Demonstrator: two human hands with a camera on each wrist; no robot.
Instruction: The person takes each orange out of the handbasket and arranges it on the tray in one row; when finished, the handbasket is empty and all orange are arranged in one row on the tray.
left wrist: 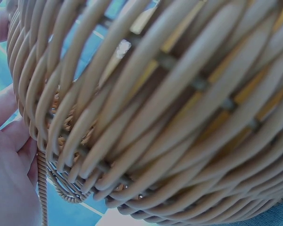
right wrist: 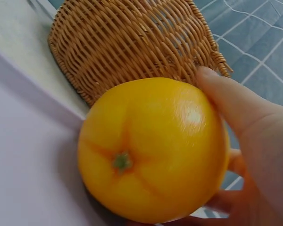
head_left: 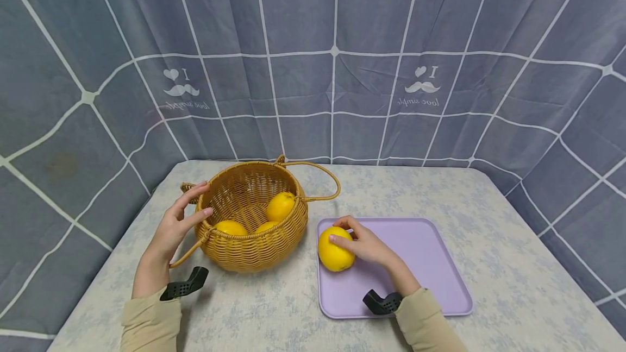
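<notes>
My right hand grips a round yellow-orange orange, thumb on top and fingers round the far side. In the right wrist view the orange shows its green stem end, low over the tray. My left hand rests against the left rim of a brown wicker basket, with fingers and thumb extended. Three more oranges lie inside the basket, partly hidden by its front wall. In the left wrist view the basket weave fills most of the picture, and the left hand touches its side.
A flat lilac tray lies on the right, beside the basket. One looped basket handle sticks out towards the tray; the other hangs by the left wrist. The pale patterned tabletop ends at a grey checked curtain.
</notes>
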